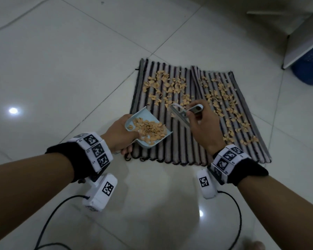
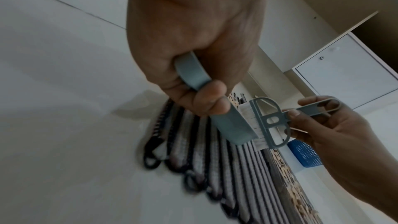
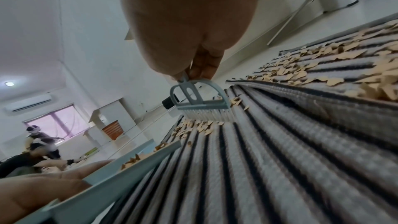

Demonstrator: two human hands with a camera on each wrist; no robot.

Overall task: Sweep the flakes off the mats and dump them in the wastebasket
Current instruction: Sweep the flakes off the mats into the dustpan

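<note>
Two striped grey-and-black mats lie side by side on the tiled floor, the left mat and the right mat. Tan flakes are scattered over both. My left hand grips the handle of a pale blue dustpan that holds a heap of flakes and sits tilted over the left mat's near corner. My right hand pinches the loop handle of a small grey-blue brush, bristles just above the left mat beside a line of flakes. A blue wastebasket stands at the far right.
A white cabinet stands on legs beside the wastebasket, which is half under it. Black cables trail from my wrist units across the glossy tiles. In the right wrist view another person is far off across the room.
</note>
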